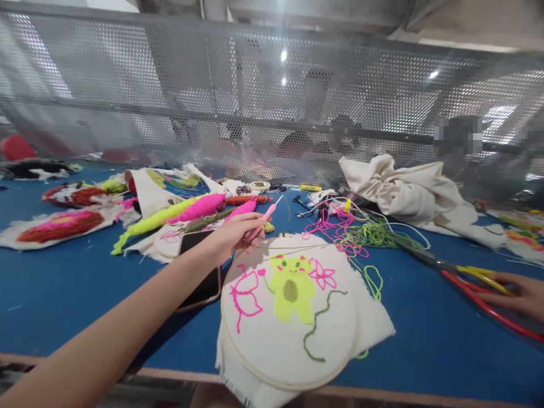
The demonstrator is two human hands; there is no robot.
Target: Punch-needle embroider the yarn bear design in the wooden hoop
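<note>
My left hand [242, 233] is closed around a pink punch needle [267, 216], its metal tip pointing up and away. A dark green strand of yarn [301, 246] runs from near that hand toward the right. Below it, a white cloth in a round embroidery hoop [276, 351] overhangs the table's front edge, with a yellow-green animal figure [293, 289], pink outlined shapes and a wavy green line. At the right edge, my right hand [521, 294] grips the large scissors [461, 283] by their red and yellow handles. Their blades reach into a green yarn tangle [376, 233].
A phone [202, 277] lies under my left forearm. Yellow and pink yarn bundles [198, 209] and stitched patches [62, 225] sit at left. Pink yarn [325, 224] and crumpled white cloth [399, 187] lie at back right. A perforated metal screen [263, 102] stands behind the blue table [425, 345].
</note>
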